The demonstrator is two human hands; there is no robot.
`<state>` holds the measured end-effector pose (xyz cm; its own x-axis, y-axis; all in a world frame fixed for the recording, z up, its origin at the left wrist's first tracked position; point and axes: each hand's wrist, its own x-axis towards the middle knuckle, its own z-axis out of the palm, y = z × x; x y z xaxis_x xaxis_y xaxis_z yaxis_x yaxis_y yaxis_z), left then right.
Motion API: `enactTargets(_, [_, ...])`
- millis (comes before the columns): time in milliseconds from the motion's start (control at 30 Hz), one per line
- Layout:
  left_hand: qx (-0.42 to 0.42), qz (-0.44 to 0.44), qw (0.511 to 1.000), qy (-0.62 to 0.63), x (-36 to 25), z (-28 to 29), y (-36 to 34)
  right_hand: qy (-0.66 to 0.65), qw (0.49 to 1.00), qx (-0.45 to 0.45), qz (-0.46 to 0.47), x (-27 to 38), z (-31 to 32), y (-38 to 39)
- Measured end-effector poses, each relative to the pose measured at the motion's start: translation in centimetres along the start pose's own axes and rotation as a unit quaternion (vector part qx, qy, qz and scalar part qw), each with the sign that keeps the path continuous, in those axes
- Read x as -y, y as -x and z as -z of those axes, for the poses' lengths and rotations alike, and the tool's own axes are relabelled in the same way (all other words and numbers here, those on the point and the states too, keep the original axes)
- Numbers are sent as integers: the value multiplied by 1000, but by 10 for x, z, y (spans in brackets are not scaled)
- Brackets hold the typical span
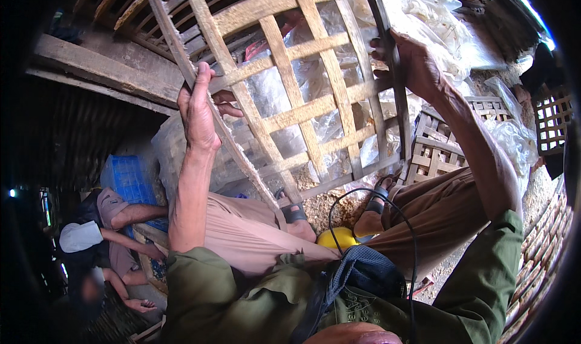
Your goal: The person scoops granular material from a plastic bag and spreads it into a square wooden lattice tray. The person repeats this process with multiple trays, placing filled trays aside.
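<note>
Since the cable loops loose in front of the shirt, it could catch on the lattice if the near edge swings back toward the body. Lattice is up between both hands, tilted, over the plastic and in front of the legs. Left hand grips the left rail, thumb along it; that rail looks frayed, so a slide of the palm could mean splinters. Right hand is closed round the dark right rail, fingers poking past its inner side; an uneven grip could twist the panel and work slats loose. Low corner overlaps the left sandal in view, contact can't be told; a slip could drop it on the bare toes. Yellow object, kind unclear, sits between the feet and could get kicked if footing shifts. Beyond, crumpled plastic could snag a slat end or slide underfoot. Beam runs close beside the left hand in view; a leftward swing could pinch knuckles. Co-worker by the blue crate is well apart, low risk.
</note>
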<state>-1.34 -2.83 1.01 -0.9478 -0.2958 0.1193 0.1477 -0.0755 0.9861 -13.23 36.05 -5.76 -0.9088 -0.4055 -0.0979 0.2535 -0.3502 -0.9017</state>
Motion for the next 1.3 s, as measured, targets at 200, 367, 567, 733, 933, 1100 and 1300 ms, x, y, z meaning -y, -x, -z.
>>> enactTargets(200, [-25, 12, 999, -22, -5, 9, 7, -154, 963, 217, -34, -14, 16, -17])
enactTargets(367, [0, 9, 1000, 12, 0, -2, -13, -178, 979, 103, 0, 19, -9, 11])
enactTargets(567, [-4, -22, 1000, 11, -2, 12, -2, 98, 992, -20, -79, 13, -35, 23])
enactTargets(733, [38, -6, 996, 80, 5, 9, -1, 297, 921, -210, 142, -9, -28, 17])
enactTargets(933, [193, 63, 965, 166, -10, 23, -6, 262, 927, -242, 117, 3, -32, 16])
enactTargets(1100, [186, 62, 963, 186, -11, 22, -11, 194, 952, -222, 86, 8, -22, 9])
enactTargets(1300, [173, 57, 982, 49, 2, 19, -8, 321, 912, -235, 101, 29, -8, 11])
